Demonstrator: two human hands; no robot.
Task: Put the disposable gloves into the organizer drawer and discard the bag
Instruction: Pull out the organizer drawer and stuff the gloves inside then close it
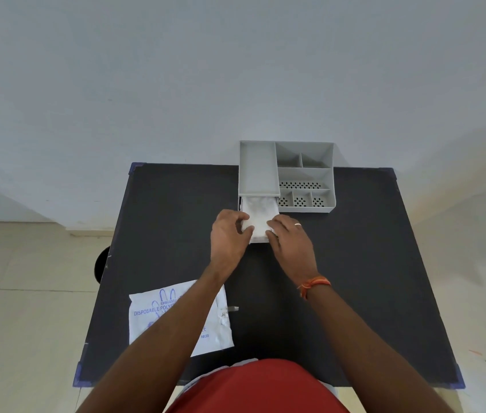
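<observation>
A matte black rectangular worktop [355,278] carries a grey plastic organizer [304,174] with perforated compartments. The flat white printed bag [152,317] lies at the near left. The drawer [258,240] is pulled toward the person, its long axis front-to-back, holding crinkly translucent gloves [258,216]. The left hand [229,236] and right hand [291,236] press on the gloves with fingers curled.

You have one view only, from a wide-angle camera on the head, looking forward and steeply down over the black table [355,263]. It sits close above your chest, so both forearms run up from the bottom edge. The wall fills the upper half, floor tiles the left side. Straight lines bow near the edges, probably from the lens.
</observation>
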